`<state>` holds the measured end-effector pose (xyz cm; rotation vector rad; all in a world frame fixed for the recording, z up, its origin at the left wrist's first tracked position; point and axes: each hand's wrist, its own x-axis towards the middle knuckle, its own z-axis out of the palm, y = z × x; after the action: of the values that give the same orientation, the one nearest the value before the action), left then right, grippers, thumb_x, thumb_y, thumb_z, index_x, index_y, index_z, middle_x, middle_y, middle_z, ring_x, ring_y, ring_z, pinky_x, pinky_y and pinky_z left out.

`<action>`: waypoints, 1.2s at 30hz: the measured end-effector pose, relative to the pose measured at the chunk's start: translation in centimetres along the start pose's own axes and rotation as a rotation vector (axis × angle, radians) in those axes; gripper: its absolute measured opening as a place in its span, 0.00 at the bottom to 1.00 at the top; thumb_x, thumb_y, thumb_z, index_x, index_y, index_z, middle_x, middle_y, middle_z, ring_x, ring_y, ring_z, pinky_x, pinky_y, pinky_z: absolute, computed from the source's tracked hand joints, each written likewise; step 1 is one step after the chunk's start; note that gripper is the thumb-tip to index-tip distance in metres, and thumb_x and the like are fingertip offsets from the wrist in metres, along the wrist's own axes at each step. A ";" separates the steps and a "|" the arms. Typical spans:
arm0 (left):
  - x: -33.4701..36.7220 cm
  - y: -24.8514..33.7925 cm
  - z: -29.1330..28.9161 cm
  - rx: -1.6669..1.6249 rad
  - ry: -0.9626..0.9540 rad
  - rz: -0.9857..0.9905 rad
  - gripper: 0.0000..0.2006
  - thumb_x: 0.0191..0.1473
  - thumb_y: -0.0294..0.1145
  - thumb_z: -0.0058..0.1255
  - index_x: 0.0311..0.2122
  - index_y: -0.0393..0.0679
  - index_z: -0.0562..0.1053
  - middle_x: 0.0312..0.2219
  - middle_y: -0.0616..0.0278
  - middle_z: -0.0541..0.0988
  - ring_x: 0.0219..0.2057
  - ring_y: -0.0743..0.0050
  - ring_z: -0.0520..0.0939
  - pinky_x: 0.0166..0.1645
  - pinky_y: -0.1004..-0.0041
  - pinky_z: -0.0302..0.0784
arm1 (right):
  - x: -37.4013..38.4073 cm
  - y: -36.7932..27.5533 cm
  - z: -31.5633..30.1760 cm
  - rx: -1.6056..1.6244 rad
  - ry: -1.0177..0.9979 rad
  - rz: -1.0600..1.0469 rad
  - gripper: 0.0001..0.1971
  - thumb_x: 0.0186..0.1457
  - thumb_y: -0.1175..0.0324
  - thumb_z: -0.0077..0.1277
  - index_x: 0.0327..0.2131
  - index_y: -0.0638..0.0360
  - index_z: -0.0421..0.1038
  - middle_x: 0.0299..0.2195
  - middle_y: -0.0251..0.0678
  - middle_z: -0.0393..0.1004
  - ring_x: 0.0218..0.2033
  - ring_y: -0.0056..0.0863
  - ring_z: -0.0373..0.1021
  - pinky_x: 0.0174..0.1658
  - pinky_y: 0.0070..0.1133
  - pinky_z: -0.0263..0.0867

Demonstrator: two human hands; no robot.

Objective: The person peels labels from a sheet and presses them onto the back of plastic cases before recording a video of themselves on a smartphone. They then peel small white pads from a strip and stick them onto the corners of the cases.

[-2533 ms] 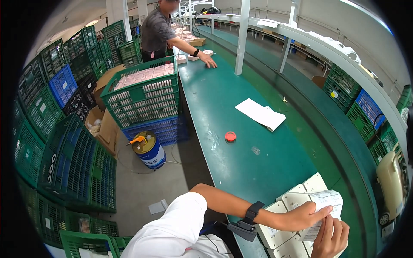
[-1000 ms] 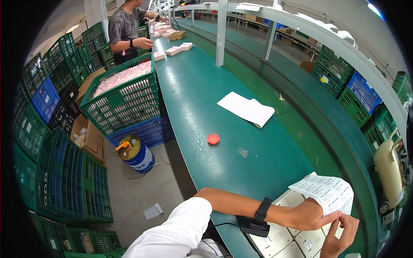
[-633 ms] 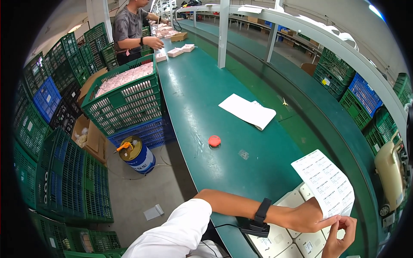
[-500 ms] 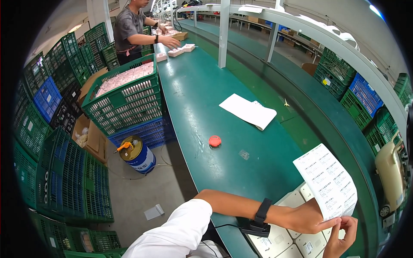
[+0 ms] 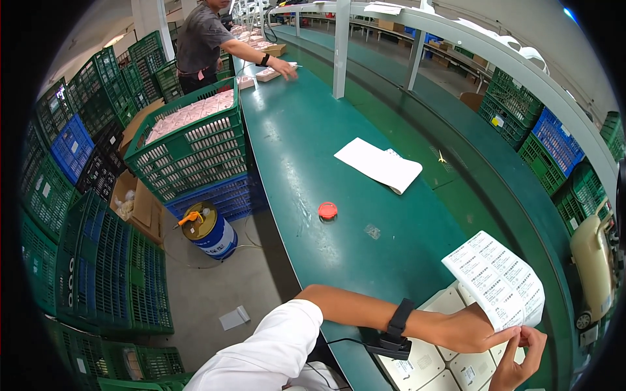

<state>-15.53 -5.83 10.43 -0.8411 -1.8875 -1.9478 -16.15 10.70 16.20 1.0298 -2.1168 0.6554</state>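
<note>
My left hand (image 5: 466, 327), its wrist in a black band, holds up a curved white sheet of printed labels (image 5: 501, 279); some of its fingers are hidden behind the sheet. At the sheet's lower corner my right hand (image 5: 521, 358) is closed, thumb and finger pinched at the edge beside my left thumb. Whether a single label is peeled up there is too small to tell. Under both hands lie several cream-coloured flat square devices (image 5: 427, 360) with rounded corners, laid side by side in rows.
On the green bench (image 5: 306, 254) lie a red round cap-like thing (image 5: 327, 211) and folded white sheets (image 5: 378, 164). A co-worker (image 5: 208, 45) stands at the far left, by a green crate (image 5: 189, 156) of pinkish packs. A blue drum (image 5: 212, 236) stands on the floor. A metal post (image 5: 340, 52) rises beyond.
The label sheet has tipped slightly lower, while my hands stay together at its corner. The co-worker's arm has reached further right over the bench.
</note>
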 end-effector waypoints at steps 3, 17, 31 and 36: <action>0.1 0.2 -0.2 -0.007 0.017 0.053 0.15 0.61 0.32 0.42 0.48 0.33 0.69 0.42 0.49 0.75 0.43 0.54 0.76 0.47 0.62 0.70 | -0.2 0.0 -0.1 0.046 -0.030 0.073 0.05 0.52 0.79 0.58 0.34 0.67 0.74 0.29 0.40 0.74 0.26 0.27 0.69 0.29 0.21 0.68; 0.4 -0.4 -0.3 -0.001 -0.050 0.000 0.14 0.60 0.33 0.44 0.47 0.35 0.70 0.41 0.48 0.76 0.41 0.50 0.77 0.45 0.60 0.72 | -0.5 0.0 -0.5 0.175 -0.132 0.198 0.04 0.54 0.79 0.56 0.31 0.66 0.70 0.27 0.34 0.69 0.25 0.22 0.64 0.32 0.18 0.65; 0.0 0.4 -0.7 0.226 -0.034 0.224 0.14 0.61 0.37 0.43 0.46 0.39 0.71 0.42 0.48 0.74 0.42 0.50 0.75 0.48 0.60 0.69 | -2.2 1.3 -0.1 0.491 -0.154 0.452 0.02 0.59 0.78 0.50 0.35 0.65 0.69 0.32 0.33 0.70 0.33 0.20 0.67 0.37 0.18 0.66; 0.5 1.1 -0.8 -0.042 -0.025 0.056 0.18 0.63 0.40 0.43 0.50 0.37 0.69 0.45 0.52 0.74 0.45 0.58 0.75 0.49 0.63 0.69 | -2.9 2.1 -0.6 0.466 -0.171 0.424 0.05 0.55 0.78 0.52 0.36 0.65 0.70 0.34 0.38 0.73 0.35 0.25 0.70 0.40 0.21 0.67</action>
<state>-15.44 -6.60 11.63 -0.9249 -1.8228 -1.9582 -16.29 13.66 14.11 0.8953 -2.4204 1.3583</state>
